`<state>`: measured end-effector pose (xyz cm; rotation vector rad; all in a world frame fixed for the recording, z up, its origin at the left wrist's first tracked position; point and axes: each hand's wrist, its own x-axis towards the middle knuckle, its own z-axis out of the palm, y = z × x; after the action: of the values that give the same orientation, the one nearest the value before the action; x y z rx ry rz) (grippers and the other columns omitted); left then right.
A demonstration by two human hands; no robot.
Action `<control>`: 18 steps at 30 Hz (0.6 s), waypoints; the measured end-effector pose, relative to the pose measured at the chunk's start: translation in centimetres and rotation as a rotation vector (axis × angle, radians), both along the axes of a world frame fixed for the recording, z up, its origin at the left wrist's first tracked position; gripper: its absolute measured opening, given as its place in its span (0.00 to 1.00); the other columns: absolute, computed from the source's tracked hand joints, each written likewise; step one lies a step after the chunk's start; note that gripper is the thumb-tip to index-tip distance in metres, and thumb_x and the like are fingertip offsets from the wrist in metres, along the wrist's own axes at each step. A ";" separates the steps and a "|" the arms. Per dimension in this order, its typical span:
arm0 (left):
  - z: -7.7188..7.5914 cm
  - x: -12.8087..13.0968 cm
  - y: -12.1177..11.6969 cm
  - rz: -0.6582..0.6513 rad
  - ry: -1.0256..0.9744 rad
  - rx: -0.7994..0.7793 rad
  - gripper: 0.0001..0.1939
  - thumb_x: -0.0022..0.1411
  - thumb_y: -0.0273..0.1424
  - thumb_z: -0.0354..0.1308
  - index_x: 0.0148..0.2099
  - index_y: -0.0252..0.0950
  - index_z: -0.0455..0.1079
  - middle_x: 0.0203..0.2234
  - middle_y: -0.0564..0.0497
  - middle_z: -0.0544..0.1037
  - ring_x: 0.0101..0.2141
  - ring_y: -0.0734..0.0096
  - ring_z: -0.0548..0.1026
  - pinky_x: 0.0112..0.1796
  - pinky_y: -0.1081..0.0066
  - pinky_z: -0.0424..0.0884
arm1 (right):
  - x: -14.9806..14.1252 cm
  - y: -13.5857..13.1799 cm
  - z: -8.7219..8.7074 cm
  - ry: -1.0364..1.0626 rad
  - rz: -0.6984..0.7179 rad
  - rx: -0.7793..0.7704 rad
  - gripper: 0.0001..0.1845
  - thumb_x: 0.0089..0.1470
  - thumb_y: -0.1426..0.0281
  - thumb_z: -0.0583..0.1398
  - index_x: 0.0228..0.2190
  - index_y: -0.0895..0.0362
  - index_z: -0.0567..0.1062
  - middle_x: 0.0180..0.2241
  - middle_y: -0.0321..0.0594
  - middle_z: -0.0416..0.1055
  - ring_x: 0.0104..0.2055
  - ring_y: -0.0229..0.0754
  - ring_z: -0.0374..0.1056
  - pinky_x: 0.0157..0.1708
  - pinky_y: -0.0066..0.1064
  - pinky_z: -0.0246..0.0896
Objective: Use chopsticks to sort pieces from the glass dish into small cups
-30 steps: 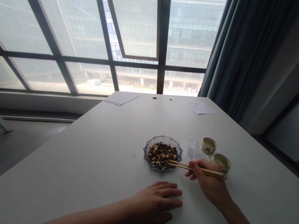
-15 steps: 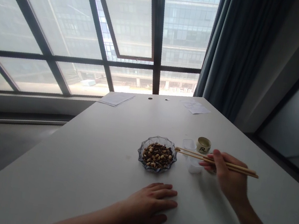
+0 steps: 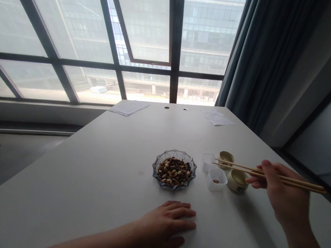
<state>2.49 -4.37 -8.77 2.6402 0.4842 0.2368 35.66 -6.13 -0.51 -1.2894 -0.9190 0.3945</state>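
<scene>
My right hand [image 3: 280, 194] grips a pair of wooden chopsticks [image 3: 289, 180], their tips apart and pointing left above the small containers. No item shows between the tips. Below them stand two clear plastic cups, a rear one [image 3: 207, 163] and a front one [image 3: 215, 186] with a little brown stuff inside. Two small cream ceramic cups with dark lettering, one behind [image 3: 226, 156] and one in front [image 3: 236, 187], stand to their right. A scalloped glass bowl [image 3: 155, 172] holds mixed nuts and seeds [image 3: 175, 171]. My left hand [image 3: 164, 227] lies flat on the table, in front of the bowl.
The white table [image 3: 95, 180] stretches toward large windows. Papers lie at its far left [image 3: 128, 107] and far right [image 3: 217, 118]. A dark blue curtain [image 3: 259, 59] hangs at the back right.
My right hand has moved right with the chopsticks, whose tips have left the glass bowl's rim and are now over the small cups. My left hand has stayed in place.
</scene>
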 end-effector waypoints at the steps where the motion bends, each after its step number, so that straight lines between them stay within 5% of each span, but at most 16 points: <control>1: 0.0 0.0 0.0 -0.002 -0.001 0.001 0.26 0.71 0.35 0.61 0.69 0.47 0.67 0.70 0.50 0.67 0.70 0.53 0.63 0.69 0.54 0.59 | -0.4 0.0 -0.1 0.015 0.030 0.029 0.20 0.53 0.52 0.73 0.30 0.57 0.82 0.23 0.42 0.81 0.22 0.47 0.80 0.22 0.30 0.80; 8: -0.1 0.0 0.1 -0.007 -0.009 -0.002 0.26 0.71 0.35 0.61 0.69 0.47 0.67 0.70 0.49 0.68 0.71 0.52 0.62 0.69 0.54 0.58 | -4.4 0.4 -2.0 0.122 0.381 -0.012 0.21 0.57 0.52 0.71 0.39 0.58 0.86 0.39 0.50 0.85 0.40 0.54 0.84 0.43 0.40 0.84; 18: -0.5 0.0 0.2 -0.010 -0.041 -0.001 0.26 0.72 0.35 0.60 0.70 0.48 0.66 0.70 0.49 0.68 0.70 0.50 0.63 0.69 0.52 0.58 | -7.1 0.0 -4.1 -0.172 0.477 -0.063 0.21 0.65 0.51 0.63 0.34 0.56 0.84 0.30 0.44 0.84 0.30 0.47 0.82 0.33 0.34 0.82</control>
<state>2.53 -4.22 -9.27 2.6309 0.4569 0.2861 28.55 -6.13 -4.59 -1.1656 -1.3750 0.6953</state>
